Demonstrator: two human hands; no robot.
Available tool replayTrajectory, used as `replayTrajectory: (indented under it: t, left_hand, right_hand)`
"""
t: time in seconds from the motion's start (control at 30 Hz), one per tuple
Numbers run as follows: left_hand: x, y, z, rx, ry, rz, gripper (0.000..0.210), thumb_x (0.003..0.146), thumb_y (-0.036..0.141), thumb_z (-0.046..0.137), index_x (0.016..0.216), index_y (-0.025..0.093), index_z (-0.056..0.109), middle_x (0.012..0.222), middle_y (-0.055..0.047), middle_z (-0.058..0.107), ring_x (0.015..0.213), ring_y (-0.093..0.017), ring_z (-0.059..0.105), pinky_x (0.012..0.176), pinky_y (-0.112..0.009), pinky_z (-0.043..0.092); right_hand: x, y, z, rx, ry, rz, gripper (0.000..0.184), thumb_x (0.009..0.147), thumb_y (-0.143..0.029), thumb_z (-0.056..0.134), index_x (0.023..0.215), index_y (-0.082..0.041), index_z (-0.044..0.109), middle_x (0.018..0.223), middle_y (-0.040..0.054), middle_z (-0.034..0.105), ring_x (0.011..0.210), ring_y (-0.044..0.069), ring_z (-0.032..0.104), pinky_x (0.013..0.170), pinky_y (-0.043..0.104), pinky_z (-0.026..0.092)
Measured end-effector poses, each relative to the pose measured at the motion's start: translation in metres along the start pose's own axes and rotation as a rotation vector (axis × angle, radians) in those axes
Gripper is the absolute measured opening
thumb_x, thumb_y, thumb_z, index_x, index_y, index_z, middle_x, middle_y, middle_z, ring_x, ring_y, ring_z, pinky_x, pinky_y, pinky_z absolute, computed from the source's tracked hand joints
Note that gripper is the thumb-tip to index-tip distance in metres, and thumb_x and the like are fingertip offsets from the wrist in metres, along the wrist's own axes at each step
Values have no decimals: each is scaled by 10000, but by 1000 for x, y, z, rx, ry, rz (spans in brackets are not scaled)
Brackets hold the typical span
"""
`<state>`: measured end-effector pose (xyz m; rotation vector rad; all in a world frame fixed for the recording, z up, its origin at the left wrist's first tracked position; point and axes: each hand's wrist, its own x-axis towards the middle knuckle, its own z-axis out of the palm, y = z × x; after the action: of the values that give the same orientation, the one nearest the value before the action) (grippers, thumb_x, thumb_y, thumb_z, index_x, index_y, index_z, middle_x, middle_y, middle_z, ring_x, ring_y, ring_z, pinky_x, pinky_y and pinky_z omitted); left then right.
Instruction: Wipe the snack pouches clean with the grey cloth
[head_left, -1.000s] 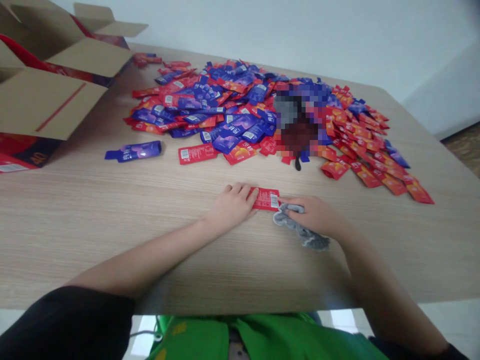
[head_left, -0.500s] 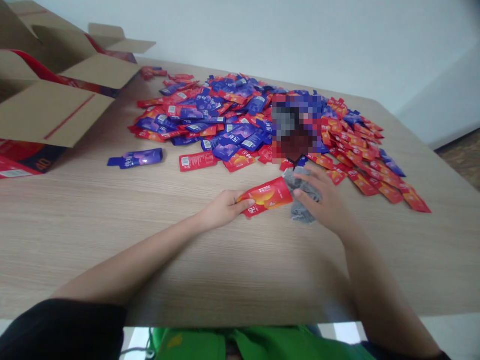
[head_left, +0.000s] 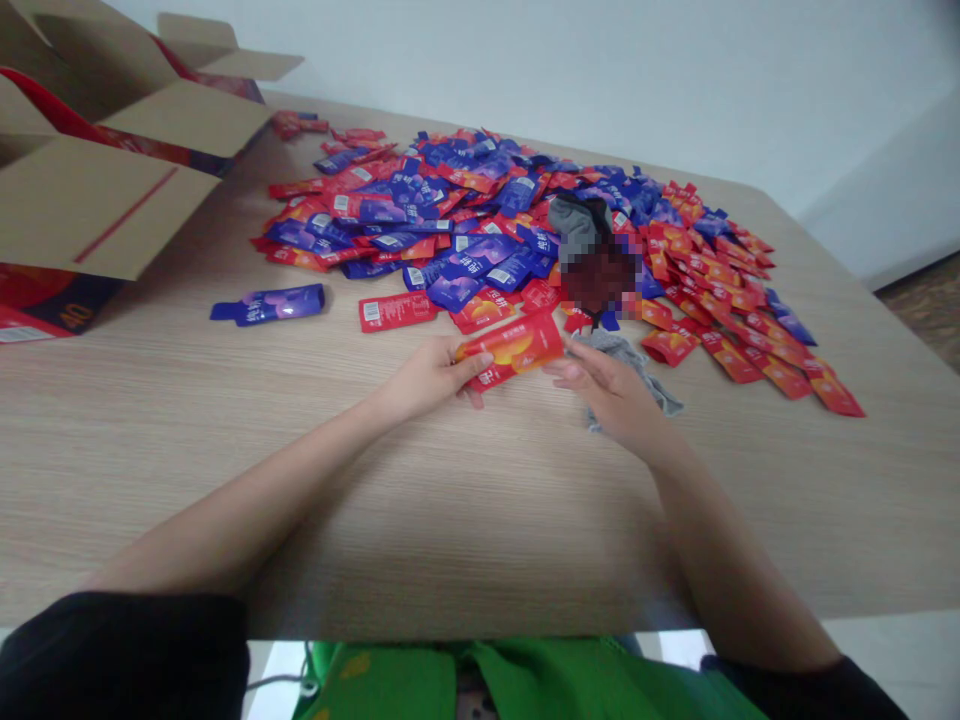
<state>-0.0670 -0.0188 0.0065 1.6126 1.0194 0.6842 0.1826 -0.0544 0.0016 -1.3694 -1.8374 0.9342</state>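
My left hand (head_left: 431, 380) pinches the left end of a red pouch (head_left: 517, 350) with orange fruit printed on it, thumb on top. The pouch is raised over the table, its printed face up. At its right end is my right hand (head_left: 607, 390), with the fingers stretched out and slightly apart; whether they touch the pouch edge I cannot tell. A crumpled grey cloth (head_left: 664, 393) lies on the table behind and partly under my right hand. Just beyond are a red pouch with a barcode (head_left: 397, 312) and a large heap of red and purple pouches (head_left: 480, 260).
Open cardboard boxes (head_left: 142, 210) stand at the left, flaps spread outward. A lone purple pouch (head_left: 270, 305) lies near them. Red pouches (head_left: 750, 310) overlap in rows at the right. A dark and grey item (head_left: 581, 225), partly pixelated, rests against the heap. A white wall (head_left: 562, 80) rises behind.
My right hand has come off the grey cloth and moved left to the pouch's end. The cloth now lies more spread out. The pouch in my left hand has shifted slightly up and left.
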Motion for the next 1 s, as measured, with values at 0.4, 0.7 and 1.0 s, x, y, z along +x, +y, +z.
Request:
replayTrajectory:
  t: [0.4,0.7,1.0]
  left_hand:
    - [2,6,-11,203,264,104,315,895,281,530,606,156,548,489,57,476,453,-63,384,447,-198,292]
    - [-7,4,-10,732,232,335,248,946,227,471,993,148,701,859,-48,729,739,-156,648,650,-258,447]
    - [-40,-23,56,1343,-2,441,381,959,166,483,1330,173,572,1410,-107,564,1254,-273,543,972,-432,444]
  right_hand:
    - [-72,13,75,-651,-291,-335,691,979,-472,389,1533,-82,253,1598,180,206,1494,257,133,1212,484,229]
    - [17,30,26,-620,-66,-179,590,983,-398,323,1482,-82,336,1471,202,455,1383,269,413,1147,469,329]
    - [-37,68,-18,-921,131,-27,516,896,-424,482,1374,-233,515,1415,156,463,1308,358,436,1036,577,374]
